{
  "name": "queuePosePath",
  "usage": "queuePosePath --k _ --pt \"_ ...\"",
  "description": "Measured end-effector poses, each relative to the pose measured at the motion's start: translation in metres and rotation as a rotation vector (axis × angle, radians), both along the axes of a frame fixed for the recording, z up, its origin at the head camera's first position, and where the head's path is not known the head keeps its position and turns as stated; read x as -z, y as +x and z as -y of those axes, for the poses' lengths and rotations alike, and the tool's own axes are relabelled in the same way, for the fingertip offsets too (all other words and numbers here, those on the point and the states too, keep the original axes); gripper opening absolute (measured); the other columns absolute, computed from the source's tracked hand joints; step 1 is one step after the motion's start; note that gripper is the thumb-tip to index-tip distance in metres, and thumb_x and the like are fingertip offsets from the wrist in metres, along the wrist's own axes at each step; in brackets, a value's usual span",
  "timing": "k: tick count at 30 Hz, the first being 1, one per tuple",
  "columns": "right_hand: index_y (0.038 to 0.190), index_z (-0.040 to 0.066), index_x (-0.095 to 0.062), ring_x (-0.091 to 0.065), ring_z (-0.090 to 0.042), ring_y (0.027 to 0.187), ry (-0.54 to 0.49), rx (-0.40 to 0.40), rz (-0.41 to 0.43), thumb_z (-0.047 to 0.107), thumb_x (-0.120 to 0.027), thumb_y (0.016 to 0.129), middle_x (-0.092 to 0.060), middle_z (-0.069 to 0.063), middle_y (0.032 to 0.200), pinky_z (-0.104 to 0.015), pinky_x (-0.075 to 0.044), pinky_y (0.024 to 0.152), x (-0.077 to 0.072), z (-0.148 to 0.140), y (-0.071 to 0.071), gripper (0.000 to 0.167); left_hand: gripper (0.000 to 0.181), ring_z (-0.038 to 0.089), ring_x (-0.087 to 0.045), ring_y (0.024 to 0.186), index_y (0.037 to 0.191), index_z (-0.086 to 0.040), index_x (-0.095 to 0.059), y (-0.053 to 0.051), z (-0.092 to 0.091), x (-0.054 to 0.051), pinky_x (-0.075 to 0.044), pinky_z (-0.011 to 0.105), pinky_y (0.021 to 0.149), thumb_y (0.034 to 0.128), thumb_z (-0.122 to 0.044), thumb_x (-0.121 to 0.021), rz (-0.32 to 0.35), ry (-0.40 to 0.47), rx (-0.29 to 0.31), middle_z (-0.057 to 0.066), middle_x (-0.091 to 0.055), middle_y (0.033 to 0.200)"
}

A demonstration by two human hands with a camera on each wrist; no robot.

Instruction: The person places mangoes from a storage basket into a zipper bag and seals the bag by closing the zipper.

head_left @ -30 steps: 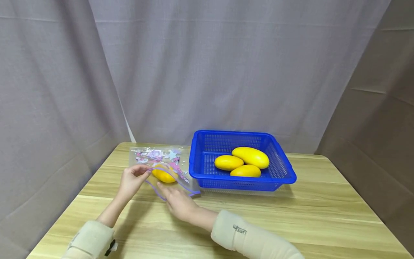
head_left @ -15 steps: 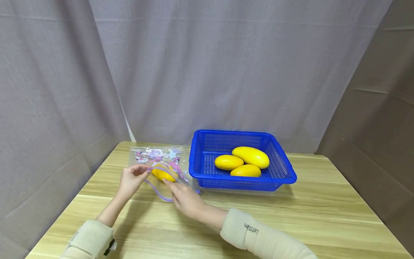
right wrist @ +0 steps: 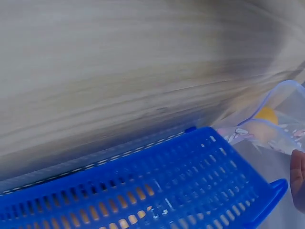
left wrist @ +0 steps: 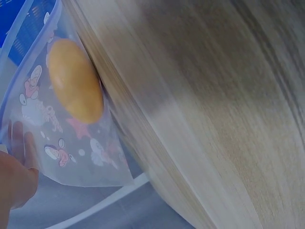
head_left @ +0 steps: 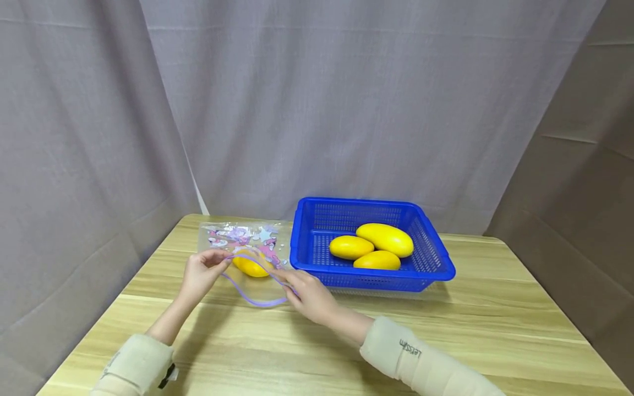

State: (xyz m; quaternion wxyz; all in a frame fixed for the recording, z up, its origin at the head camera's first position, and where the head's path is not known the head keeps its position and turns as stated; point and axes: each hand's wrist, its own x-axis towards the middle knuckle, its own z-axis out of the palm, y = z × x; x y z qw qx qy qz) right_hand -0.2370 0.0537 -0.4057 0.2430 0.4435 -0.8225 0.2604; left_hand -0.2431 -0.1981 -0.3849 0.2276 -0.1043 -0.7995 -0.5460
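In the head view, a clear zip bag (head_left: 264,235) with a pink and purple print lies at the table's left. One yellow mango (head_left: 251,266) sits inside it. My left hand (head_left: 202,270) pinches the left part of the purple-edged mouth, holding its upper lip raised. My right hand (head_left: 309,296) is at the mouth's right corner with fingers extended; exact contact with the film is hard to see. The left wrist view shows the mango (left wrist: 76,81) through the printed film. In the right wrist view, only part of my right hand (right wrist: 298,180) shows, beside the bag.
A blue perforated basket (head_left: 371,279) stands right of the bag, close to my right hand. It holds three yellow mangoes (head_left: 384,240). The wooden table (head_left: 475,330) ends at grey curtains (head_left: 366,110) behind and at the sides.
My right hand has moved right, from the middle of the bag's mouth to its right corner. My left hand keeps its hold, and the mango stays inside the bag.
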Motion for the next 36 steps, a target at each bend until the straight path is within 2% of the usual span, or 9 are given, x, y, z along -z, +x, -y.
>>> queuePosePath --k 6,12,16,22,30,35,36 --pt "0.116 0.005 -0.062 -0.065 -0.022 0.097 -0.010 0.000 -0.001 0.002 -0.061 0.085 -0.069 -0.009 0.109 -0.032 -0.056 0.084 0.003 -0.016 0.002 0.031 0.009 -0.009 -0.057 0.067 0.088 0.018 -0.064 0.016 -0.008 -0.016 -0.050 0.005 0.070 0.0798 0.014 -0.062 0.005 0.011 -0.001 0.035 -0.065 0.088" --pt "0.104 0.004 -0.064 -0.064 -0.020 0.084 -0.100 -0.004 0.077 0.008 -0.068 0.084 -0.069 -0.008 0.100 -0.026 -0.056 0.074 0.004 -0.026 0.004 0.021 0.009 -0.009 -0.057 0.067 0.088 0.018 -0.064 0.018 -0.008 -0.016 -0.049 0.005 0.069 0.0806 0.014 -0.062 0.004 0.004 0.005 0.035 -0.065 0.087" --pt "0.098 0.004 -0.064 -0.063 -0.022 0.079 -0.149 -0.013 0.087 0.008 -0.071 0.081 -0.069 -0.008 0.093 -0.029 -0.057 0.071 0.002 -0.029 0.004 0.019 0.010 -0.009 -0.057 0.068 0.090 0.018 -0.064 0.018 -0.008 -0.014 -0.049 0.004 0.070 0.0808 0.014 -0.061 0.025 0.007 -0.005 0.036 -0.065 0.089" --pt "0.093 0.004 -0.063 -0.062 -0.018 0.078 -0.180 -0.004 0.043 0.006 -0.072 0.079 -0.067 -0.005 0.087 -0.026 -0.056 0.071 -0.005 -0.033 0.006 0.017 0.010 -0.009 -0.057 0.068 0.090 0.018 -0.064 0.013 -0.005 -0.010 -0.049 0.005 0.069 0.0808 0.013 -0.062 0.020 0.002 -0.008 0.035 -0.065 0.089" --pt "0.087 0.009 -0.060 -0.059 -0.013 0.077 -0.192 0.003 0.079 0.001 -0.066 0.083 -0.064 -0.004 0.081 -0.026 -0.056 0.069 -0.018 -0.043 0.005 0.010 0.011 -0.009 -0.058 0.068 0.091 0.012 -0.067 -0.005 0.006 0.013 -0.050 0.006 0.069 0.0816 0.006 -0.066 0.013 0.013 0.000 0.030 -0.068 0.089" --pt "0.086 0.008 -0.060 -0.060 -0.014 0.077 -0.191 0.014 0.078 0.001 -0.065 0.084 -0.065 -0.004 0.082 -0.030 -0.057 0.069 -0.023 -0.052 0.001 0.008 0.011 -0.008 -0.058 0.068 0.091 0.012 -0.067 -0.006 0.007 0.012 -0.051 0.006 0.070 0.0822 0.004 -0.067 -0.007 -0.001 0.007 0.028 -0.068 0.088" --pt "0.086 0.007 -0.060 -0.060 -0.014 0.078 -0.190 0.016 0.078 0.003 -0.064 0.085 -0.065 -0.004 0.082 -0.030 -0.057 0.070 -0.024 -0.054 0.000 0.006 0.011 -0.008 -0.058 0.068 0.090 0.013 -0.067 -0.004 0.005 0.008 -0.050 0.006 0.070 0.0821 0.005 -0.066 -0.001 -0.006 0.004 0.029 -0.068 0.089"
